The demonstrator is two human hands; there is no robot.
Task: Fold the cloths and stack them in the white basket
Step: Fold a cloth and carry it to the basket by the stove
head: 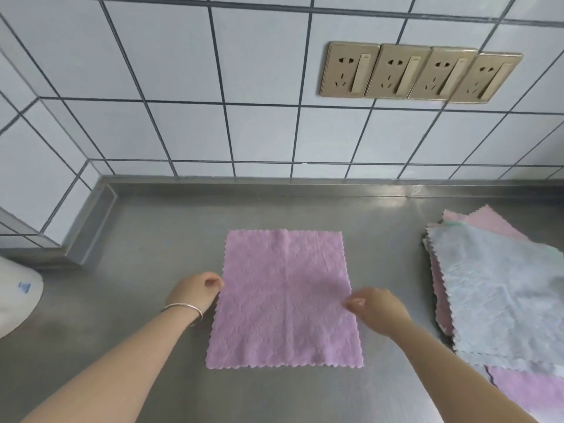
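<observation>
pinching the pink cloth [285, 299] at its two side edges, we hold it spread flat on the steel counter [137, 270]: our left hand [195, 293] curls thumb and fingers onto the left edge, and our right hand [377, 309] nips the right edge the same way. a pile of unfolded cloths [500, 288], grey on top of pink, lies to the right, apart from it.

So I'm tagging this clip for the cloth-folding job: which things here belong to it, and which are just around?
Part of the job:
- pink cloth, spread flat on the steel counter
- left hand and right hand, pinching its side edges
- pile of unfolded cloths

Just around:
- wall sockets
- white object at the left edge; cannot tell what it is
</observation>
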